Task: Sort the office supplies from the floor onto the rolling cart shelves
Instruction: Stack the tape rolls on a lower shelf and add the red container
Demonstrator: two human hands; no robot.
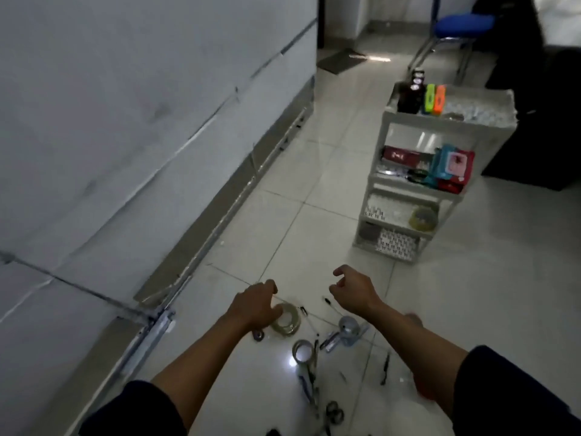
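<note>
Office supplies scattered on the floor point(314, 171) below us, a tape roll point(286, 319) just beside our left hand point(256, 305), fingers loosely curled and empty, our right hand point(352, 291) likewise loose and empty, the rolling cart point(440, 121) well apart, shelves partly filled.

Head-worn camera looks forward and down over a somewhat blurred floor point(314, 190) toward the cart point(405, 184).

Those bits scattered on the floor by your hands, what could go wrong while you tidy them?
Scissors and thin pens lie close to where the person crouches, so a knee or foot might land on them. The tape roll beside the left hand could roll off across the smooth tiles. The cart stands apart, so anything carried there may be dropped.
</note>
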